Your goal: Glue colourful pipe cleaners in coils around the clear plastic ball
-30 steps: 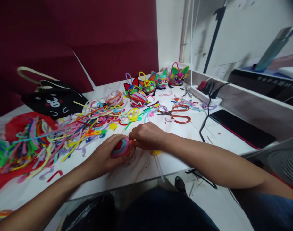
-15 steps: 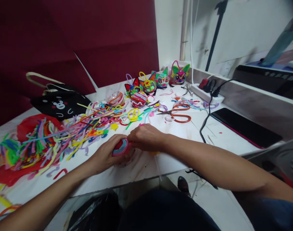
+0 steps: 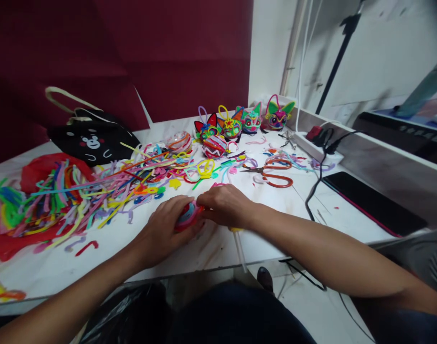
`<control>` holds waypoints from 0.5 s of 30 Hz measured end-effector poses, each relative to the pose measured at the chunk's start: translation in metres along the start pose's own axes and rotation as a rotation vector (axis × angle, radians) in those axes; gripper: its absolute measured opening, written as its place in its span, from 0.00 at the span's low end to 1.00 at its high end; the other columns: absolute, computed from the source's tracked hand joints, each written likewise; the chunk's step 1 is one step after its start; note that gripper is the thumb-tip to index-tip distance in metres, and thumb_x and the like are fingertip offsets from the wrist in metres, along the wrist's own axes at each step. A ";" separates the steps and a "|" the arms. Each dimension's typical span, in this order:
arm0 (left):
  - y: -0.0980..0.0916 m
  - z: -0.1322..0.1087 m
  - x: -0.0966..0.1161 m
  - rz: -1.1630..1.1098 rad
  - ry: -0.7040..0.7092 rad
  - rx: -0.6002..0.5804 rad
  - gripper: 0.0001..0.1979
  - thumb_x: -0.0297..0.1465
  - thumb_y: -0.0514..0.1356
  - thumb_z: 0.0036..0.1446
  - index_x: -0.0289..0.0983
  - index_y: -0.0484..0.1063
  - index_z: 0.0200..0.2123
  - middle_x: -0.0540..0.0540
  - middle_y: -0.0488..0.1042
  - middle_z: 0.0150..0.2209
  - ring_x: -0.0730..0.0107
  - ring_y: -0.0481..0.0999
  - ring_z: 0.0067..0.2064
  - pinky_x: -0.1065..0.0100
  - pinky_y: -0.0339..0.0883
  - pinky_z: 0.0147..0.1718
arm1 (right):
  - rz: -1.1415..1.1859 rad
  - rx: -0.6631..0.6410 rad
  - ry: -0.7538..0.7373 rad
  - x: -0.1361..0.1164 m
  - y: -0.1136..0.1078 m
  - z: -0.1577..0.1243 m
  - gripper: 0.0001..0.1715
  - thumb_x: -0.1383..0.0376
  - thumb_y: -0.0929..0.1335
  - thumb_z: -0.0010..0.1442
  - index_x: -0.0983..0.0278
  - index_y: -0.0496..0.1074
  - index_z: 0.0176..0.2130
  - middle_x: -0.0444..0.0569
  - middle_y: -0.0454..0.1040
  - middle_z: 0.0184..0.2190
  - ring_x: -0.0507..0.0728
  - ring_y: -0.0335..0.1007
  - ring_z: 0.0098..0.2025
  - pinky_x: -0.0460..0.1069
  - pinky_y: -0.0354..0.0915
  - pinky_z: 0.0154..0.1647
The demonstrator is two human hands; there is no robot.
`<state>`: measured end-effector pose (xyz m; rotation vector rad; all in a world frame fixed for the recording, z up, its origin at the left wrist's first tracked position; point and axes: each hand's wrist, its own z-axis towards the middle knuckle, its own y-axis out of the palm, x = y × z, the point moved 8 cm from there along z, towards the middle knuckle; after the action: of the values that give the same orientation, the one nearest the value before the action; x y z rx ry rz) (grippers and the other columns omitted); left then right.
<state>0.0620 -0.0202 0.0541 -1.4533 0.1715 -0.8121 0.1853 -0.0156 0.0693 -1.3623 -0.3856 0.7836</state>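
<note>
A round ball wrapped in red, pink and blue fuzzy strips (image 3: 186,217) is held over the front of the white table. My left hand (image 3: 167,228) wraps round its left side, fingers on top and thumb below. At its right side my right hand (image 3: 223,204) has its fingers pinched together against the ball; what they pinch is too small to make out. Orange-handled scissors (image 3: 272,173) lie beyond my right wrist. Just behind my right hand a pink strip shows, and a yellow piece (image 3: 235,229) lies beneath my wrist.
Colourful fuzzy strips (image 3: 107,196) are heaped at the left, before a black bag (image 3: 92,143). Several finished animal-head ornaments (image 3: 252,120) stand at the back. A phone (image 3: 374,203) and a power strip (image 3: 319,145) lie at the right.
The view has shifted, so the table's things appear further right. My left hand now covers more of the ball, its fingers further over the top; my right hand stays at the ball's right side.
</note>
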 end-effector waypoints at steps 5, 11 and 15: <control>0.003 0.000 0.004 -0.065 -0.002 0.107 0.23 0.48 0.58 0.66 0.39 0.69 0.55 0.40 0.75 0.54 0.51 0.72 0.55 0.53 0.64 0.56 | 0.027 -0.019 0.006 0.000 0.002 0.001 0.09 0.64 0.68 0.70 0.64 0.77 0.48 0.52 0.83 0.44 0.58 0.78 0.45 0.48 0.57 0.36; 0.003 0.003 -0.001 -0.105 -0.090 0.174 0.20 0.46 0.61 0.59 0.40 0.71 0.49 0.42 0.76 0.48 0.53 0.74 0.49 0.55 0.70 0.50 | 0.068 -0.016 0.004 0.001 0.005 0.001 0.09 0.66 0.68 0.70 0.64 0.77 0.48 0.52 0.83 0.44 0.57 0.77 0.45 0.48 0.59 0.38; 0.002 0.004 -0.006 -0.155 -0.126 0.174 0.23 0.47 0.63 0.56 0.40 0.70 0.49 0.42 0.76 0.49 0.53 0.75 0.50 0.55 0.70 0.51 | 0.093 -0.012 -0.001 0.002 -0.001 -0.002 0.10 0.66 0.69 0.70 0.64 0.77 0.50 0.53 0.83 0.44 0.57 0.77 0.45 0.47 0.60 0.38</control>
<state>0.0611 -0.0137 0.0511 -1.3598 -0.1064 -0.8366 0.1886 -0.0160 0.0697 -1.3986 -0.3303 0.8599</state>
